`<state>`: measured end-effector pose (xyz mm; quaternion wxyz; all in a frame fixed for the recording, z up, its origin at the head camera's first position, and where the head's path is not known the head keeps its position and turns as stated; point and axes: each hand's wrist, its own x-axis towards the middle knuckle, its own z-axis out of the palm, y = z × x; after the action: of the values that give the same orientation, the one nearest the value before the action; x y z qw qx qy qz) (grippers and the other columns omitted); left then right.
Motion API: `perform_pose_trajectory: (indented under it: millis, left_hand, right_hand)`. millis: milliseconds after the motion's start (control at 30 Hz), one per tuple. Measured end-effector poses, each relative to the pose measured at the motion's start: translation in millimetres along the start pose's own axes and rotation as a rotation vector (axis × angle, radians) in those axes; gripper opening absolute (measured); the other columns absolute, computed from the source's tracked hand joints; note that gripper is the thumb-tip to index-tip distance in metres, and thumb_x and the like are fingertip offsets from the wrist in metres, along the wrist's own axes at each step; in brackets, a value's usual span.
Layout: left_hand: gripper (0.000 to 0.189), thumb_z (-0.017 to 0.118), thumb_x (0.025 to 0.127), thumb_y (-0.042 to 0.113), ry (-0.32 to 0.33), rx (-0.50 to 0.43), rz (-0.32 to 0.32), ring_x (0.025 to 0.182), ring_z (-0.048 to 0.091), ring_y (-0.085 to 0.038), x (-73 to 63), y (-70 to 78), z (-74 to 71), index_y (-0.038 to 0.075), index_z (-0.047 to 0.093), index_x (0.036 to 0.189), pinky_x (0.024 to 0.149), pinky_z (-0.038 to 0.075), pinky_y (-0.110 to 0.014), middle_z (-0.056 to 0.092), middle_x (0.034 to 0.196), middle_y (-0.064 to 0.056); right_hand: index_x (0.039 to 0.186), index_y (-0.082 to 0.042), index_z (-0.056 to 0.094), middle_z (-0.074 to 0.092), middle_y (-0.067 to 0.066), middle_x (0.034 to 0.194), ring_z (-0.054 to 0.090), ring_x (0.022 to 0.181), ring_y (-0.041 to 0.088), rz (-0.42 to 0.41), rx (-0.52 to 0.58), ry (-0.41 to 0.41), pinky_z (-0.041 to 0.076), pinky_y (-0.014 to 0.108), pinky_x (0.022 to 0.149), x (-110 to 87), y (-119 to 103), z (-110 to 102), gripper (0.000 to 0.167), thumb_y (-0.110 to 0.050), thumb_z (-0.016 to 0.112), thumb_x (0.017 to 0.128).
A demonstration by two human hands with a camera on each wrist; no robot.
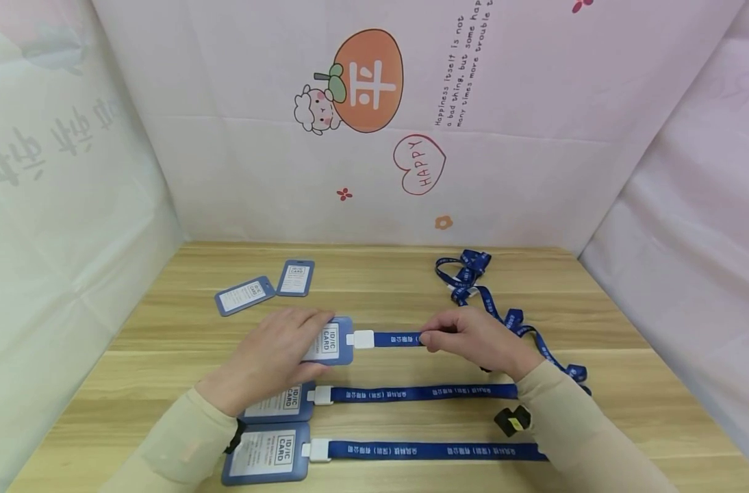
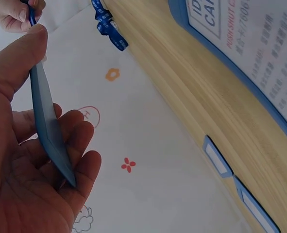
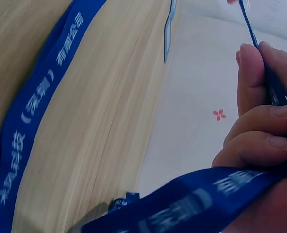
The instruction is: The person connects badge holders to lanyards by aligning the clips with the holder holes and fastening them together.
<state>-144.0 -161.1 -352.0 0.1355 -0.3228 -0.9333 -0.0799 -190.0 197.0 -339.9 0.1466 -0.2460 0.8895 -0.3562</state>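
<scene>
In the head view my left hand (image 1: pixel 276 349) grips a blue-framed ID card holder (image 1: pixel 345 342) by its left part, thumb on one side and fingers on the other. Seen edge-on in the left wrist view, the holder (image 2: pixel 48 126) lies across the curled fingers. A white clip (image 1: pixel 363 339) joins it to a blue lanyard (image 1: pixel 396 339) with white printing. My right hand (image 1: pixel 473 339) pinches that lanyard between thumb and forefinger, a short way from the clip. In the right wrist view the strap (image 3: pixel 192 199) also trails out below the palm.
Two card holders with lanyards (image 1: pixel 424 392) (image 1: pixel 417 450) lie in rows nearer me, partly under my forearms. Two loose card holders (image 1: pixel 245 296) (image 1: pixel 296 278) rest at the back left. A tangled blue lanyard heap (image 1: pixel 473 263) spreads along the right. Printed cloth walls (image 1: pixel 257 171) enclose the table.
</scene>
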Motion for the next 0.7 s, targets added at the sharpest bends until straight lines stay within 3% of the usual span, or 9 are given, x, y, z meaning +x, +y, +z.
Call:
perform_pose_trajectory:
  millis: [500,700]
  left_hand:
    - [0.084,0.083,0.086,0.051,-0.048,-0.048,-0.095,0.129,0.062,-0.032,-8.3,-13.8,4.5,0.006,0.054,0.15,0.109,0.053,-0.051,0.061,0.144,-0.014]
    - [0.084,0.084,0.086,0.049,-0.07,-0.059,-0.119,0.129,0.061,-0.033,-11.0,-19.8,7.4,0.005,0.053,0.15,0.109,0.053,-0.052,0.062,0.143,-0.015]
  right_hand:
    - [0.106,-0.033,0.077,0.074,-0.012,0.098,0.067,0.094,0.016,0.072,-0.08,0.035,0.056,0.036,0.08,-7.7,22,-15,0.018,-0.046,0.067,0.101]
    - [0.105,-0.029,0.078,0.076,-0.002,0.102,0.067,0.094,0.017,0.081,-0.075,0.02,0.056,0.035,0.08,-11.1,28,-23,0.02,-0.045,0.066,0.102]
